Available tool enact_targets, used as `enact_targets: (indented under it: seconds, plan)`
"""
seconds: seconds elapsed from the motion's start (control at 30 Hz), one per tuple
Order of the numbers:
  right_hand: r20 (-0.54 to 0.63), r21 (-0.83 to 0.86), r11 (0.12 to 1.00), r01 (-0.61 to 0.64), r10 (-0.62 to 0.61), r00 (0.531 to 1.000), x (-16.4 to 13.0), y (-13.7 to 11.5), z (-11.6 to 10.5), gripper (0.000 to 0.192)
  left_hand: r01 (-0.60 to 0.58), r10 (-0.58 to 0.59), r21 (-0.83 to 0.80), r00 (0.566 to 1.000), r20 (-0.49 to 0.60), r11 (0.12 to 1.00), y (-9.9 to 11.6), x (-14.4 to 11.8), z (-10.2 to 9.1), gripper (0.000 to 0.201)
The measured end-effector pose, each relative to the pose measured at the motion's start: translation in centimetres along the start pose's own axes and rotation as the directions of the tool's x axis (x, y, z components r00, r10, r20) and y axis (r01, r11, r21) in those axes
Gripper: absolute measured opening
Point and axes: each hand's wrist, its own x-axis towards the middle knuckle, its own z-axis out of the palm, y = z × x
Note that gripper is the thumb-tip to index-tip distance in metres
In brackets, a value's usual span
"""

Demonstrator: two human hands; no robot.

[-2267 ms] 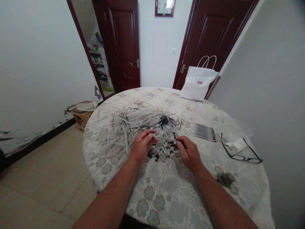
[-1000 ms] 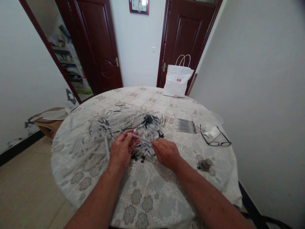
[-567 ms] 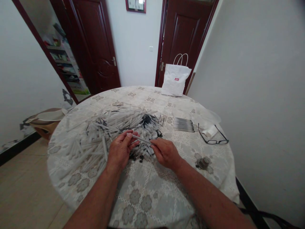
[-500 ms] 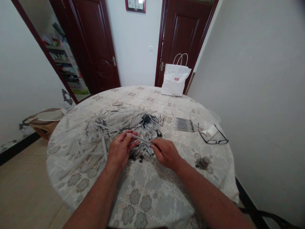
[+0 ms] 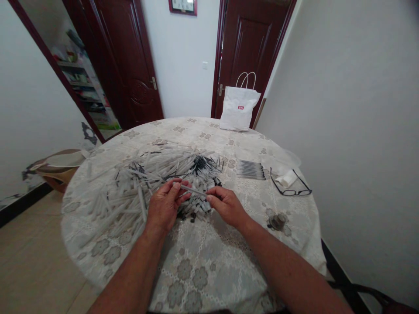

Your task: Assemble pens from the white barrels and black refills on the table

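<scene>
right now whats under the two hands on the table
Under the left hand and right hand lies a heap of pale pen barrels and small black caps; what sits directly beneath the palms is covered.

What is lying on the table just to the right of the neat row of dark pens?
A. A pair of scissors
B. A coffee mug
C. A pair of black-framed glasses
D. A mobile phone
C: a pair of black-framed glasses lies on the tablecloth just right of the neat row of dark pens, beside a folded white cloth.
</scene>
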Motion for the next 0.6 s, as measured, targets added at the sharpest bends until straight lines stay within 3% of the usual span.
enact_targets:
  seconds: [0.13,0.27,0.4,0.5,0.6]
  plan:
    - [0.007,-0.074,0.997,0.011,-0.01,1.0,0.1,0.6,-0.2,0.017,0.001,-0.001,0.028,1.0,0.019,1.0,0.1,-0.2,0.2,0.035]
    - [0.019,-0.292,0.94,0.174,-0.176,0.984,0.2,0.5,-0.6,0.016,-0.041,0.033,0.14,0.998,0.062,0.989,0.2,-0.8,0.6,0.037]
    - [0.069,-0.45,0.837,0.313,-0.316,0.946,0.3,-0.5,-0.6,0.017,-0.035,-0.013,0.236,0.98,0.198,0.971,0.3,-1.5,1.1,0.036]
    - [0.164,-0.552,0.761,0.34,-0.301,0.94,0.4,-1.8,-1.2,0.015,-0.061,-0.018,0.301,0.967,0.254,0.952,0.2,-1.9,1.2,0.034]
    - [0.27,-0.684,0.667,0.294,-0.142,0.952,1.0,-2.7,-3.1,0.013,-0.123,0.022,0.395,0.968,0.251,0.91,-0.1,-2.0,1.1,0.032]
